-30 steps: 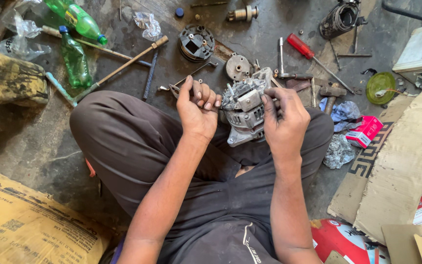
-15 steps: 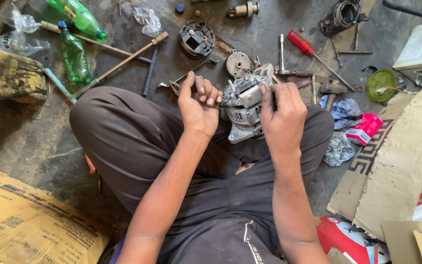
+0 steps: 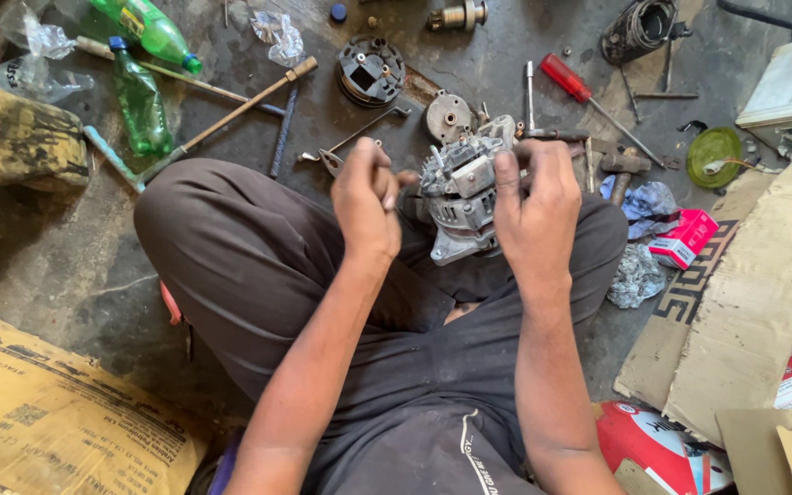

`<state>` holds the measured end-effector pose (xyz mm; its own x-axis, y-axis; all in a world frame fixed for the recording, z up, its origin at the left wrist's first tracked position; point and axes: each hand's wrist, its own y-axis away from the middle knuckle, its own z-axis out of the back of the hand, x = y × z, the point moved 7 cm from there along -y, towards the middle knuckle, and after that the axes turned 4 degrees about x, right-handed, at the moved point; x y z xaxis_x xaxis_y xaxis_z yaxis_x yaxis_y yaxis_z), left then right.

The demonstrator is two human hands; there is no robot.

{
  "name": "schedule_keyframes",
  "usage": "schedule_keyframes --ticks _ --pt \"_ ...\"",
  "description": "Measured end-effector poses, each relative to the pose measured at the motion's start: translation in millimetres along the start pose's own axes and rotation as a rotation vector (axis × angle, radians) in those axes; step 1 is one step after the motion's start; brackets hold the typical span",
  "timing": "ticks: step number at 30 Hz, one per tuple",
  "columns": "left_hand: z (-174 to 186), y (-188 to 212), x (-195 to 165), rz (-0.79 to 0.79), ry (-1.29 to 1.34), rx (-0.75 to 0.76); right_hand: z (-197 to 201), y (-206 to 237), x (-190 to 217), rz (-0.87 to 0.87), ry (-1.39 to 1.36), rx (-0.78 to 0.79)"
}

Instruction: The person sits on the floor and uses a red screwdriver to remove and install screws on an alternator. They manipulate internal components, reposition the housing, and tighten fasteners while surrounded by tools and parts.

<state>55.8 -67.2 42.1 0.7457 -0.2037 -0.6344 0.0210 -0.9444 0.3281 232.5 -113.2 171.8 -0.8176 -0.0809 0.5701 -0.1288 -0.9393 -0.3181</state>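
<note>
A grey metal alternator [image 3: 458, 188] rests on my crossed legs, over dark trousers. My left hand [image 3: 366, 197] is a closed fist against its left side and seems to grip a small tool that points into the housing; the fingers hide most of the tool. My right hand [image 3: 533, 206] clasps the alternator's right side, with the fingers curled over its top edge.
On the concrete floor beyond lie a red-handled screwdriver [image 3: 566, 78], a hammer [image 3: 618, 170], pliers [image 3: 327, 160], a long rod wrench [image 3: 231, 115], round metal parts [image 3: 370, 69] and two green bottles [image 3: 139, 105]. Cardboard sheets [image 3: 744, 302] and a red box [image 3: 685, 238] lie right, a carton [image 3: 38, 412] lower left.
My left fist has turned slightly at the alternator's side. My right hand's fingers have crept a little higher over the housing. The alternator stays on my lap.
</note>
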Motion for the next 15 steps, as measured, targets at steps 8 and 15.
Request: schedule_keyframes --ticks 8,15 --pt "-37.1 49.0 -19.4 -0.263 -1.017 0.374 2.2 8.3 -13.6 -0.021 -0.179 -0.046" --pt "-39.5 56.6 -12.9 -0.516 -1.147 0.385 -6.0 12.0 -17.9 -0.06 -0.198 -0.1"
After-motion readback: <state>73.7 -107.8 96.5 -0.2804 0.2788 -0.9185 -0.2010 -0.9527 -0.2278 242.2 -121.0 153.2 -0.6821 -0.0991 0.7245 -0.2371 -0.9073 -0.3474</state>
